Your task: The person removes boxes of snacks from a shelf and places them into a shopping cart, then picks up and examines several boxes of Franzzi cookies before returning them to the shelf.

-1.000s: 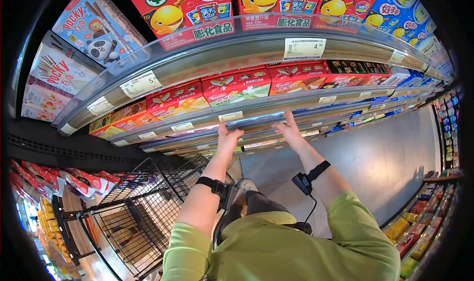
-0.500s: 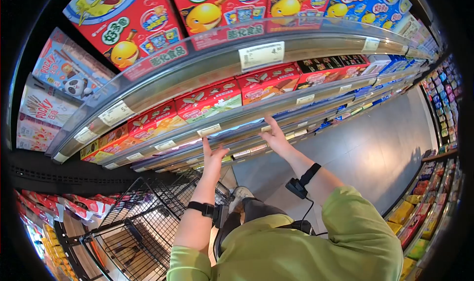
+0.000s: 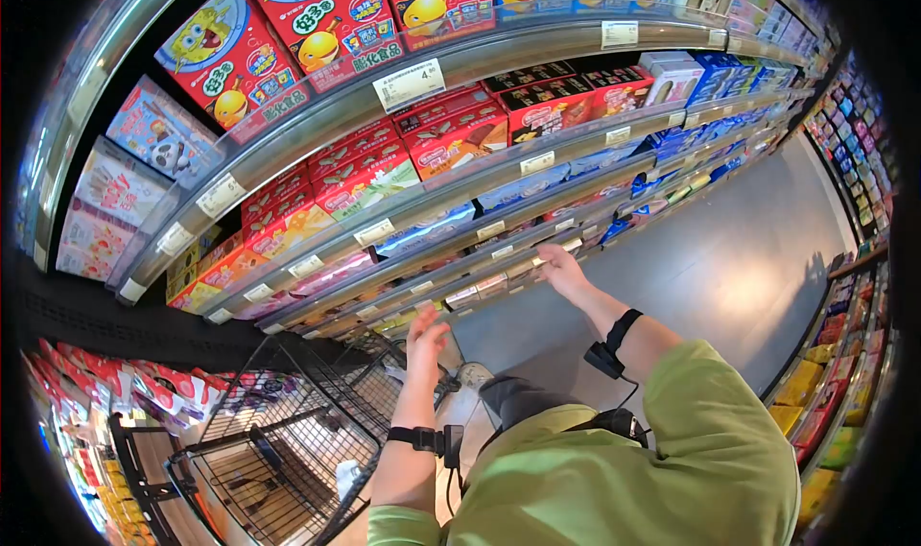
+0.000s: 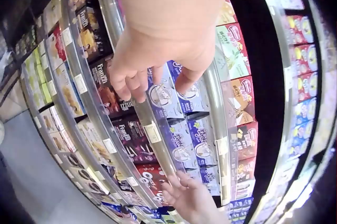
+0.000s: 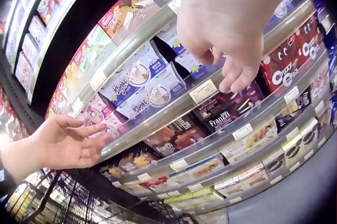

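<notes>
My left hand (image 3: 425,340) hovers in front of the lower shelves, fingers loosely bent with nothing in them. To its right, my right hand (image 3: 566,270) is held out before the same shelves, also holding nothing. In the left wrist view, blue-and-purple snack boxes (image 4: 181,140) stand on the shelf behind my left fingers. Dark Franzzi boxes (image 4: 107,95) sit on the tier beside them. The right wrist view has my right fingers close over a shelf edge with a price tag (image 5: 204,91), near a dark purple Franzzi box (image 5: 229,109).
Red snack boxes (image 3: 369,186) fill a tier higher up, with yellow-fish boxes (image 3: 321,28) above. Pocky boxes (image 3: 125,181) stand at the left end. A black wire shopping cart (image 3: 278,431) is at lower left. Grey floor (image 3: 758,229) runs right, towards another stocked shelf (image 3: 825,392).
The head view has shifted along the shelves, showing more of the lower tiers. Both hands have drawn back and down from the shelf edge, and their fingers have relaxed from pointing.
</notes>
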Demonstrator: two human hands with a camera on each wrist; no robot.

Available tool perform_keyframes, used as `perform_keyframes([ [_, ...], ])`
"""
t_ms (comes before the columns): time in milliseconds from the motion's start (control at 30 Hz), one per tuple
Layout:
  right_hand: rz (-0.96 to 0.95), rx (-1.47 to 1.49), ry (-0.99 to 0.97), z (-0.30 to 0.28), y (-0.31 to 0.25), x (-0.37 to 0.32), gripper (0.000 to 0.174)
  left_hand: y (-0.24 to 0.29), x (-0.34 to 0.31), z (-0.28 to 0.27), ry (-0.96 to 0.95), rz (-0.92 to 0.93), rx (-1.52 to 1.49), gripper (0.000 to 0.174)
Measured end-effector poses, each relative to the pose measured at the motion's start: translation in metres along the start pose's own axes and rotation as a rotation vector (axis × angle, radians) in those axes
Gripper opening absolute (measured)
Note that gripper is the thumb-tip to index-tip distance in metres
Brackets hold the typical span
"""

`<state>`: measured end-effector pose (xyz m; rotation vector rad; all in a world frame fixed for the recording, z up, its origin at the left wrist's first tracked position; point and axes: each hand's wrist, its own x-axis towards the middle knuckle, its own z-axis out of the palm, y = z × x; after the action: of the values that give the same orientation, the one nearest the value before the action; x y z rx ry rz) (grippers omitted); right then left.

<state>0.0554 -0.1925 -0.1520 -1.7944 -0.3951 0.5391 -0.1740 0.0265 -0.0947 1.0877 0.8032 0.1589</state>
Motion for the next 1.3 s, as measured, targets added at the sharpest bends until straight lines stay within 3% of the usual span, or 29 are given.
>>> perform_keyframes([
  [167, 0.195, -0.068, -0.028, -0.044, -0.020, -0.046, 0.040, -0.040, -0.024, 0.036, -0.032, -0.033, -0.197, 0.052],
  [367, 0.164, -0.071, -0.017, -0.096, -0.030, -0.042, 0.039, -0.041, -0.034, 0.081, -0.050, -0.064, -0.141, 0.056],
  [467, 0.131, -0.107, -0.052, -0.117, -0.005, -0.010, 0.044, -0.032, -0.023, 0.099, -0.047, -0.037, -0.066, 0.058],
  [700, 0.041, -0.124, -0.146, -0.143, -0.022, 0.072, 0.059, 0.011, 0.046, 0.173, 0.008, 0.086, 0.074, 0.074],
  [767, -0.236, -0.213, -0.176, -0.147, 0.001, 0.111, 0.063, 0.024, 0.070, 0.196, 0.032, 0.108, 0.088, 0.079],
  [800, -0.088, -0.071, -0.266, -0.154, -0.038, 0.104, 0.069, 0.032, 0.081, 0.206, 0.032, 0.077, 0.094, 0.082],
  [867, -0.121, -0.103, -0.314, -0.159, -0.027, 0.128, 0.072, 0.044, 0.095, 0.226, 0.104, 0.073, 0.119, 0.092],
  [1000, -0.192, -0.220, -0.387, -0.166, -0.011, 0.153, 0.070, 0.047, 0.119, 0.244, 0.207, 0.080, 0.086, 0.097],
  [1167, -0.198, -0.215, -0.436, -0.157, 0.017, 0.168, 0.066, 0.044, 0.139, 0.242, 0.206, 0.063, 0.024, 0.091],
  [1300, -0.040, -0.019, -0.468, -0.157, -0.024, 0.151, 0.066, 0.048, 0.142, 0.239, 0.187, 0.088, -0.065, 0.080],
])
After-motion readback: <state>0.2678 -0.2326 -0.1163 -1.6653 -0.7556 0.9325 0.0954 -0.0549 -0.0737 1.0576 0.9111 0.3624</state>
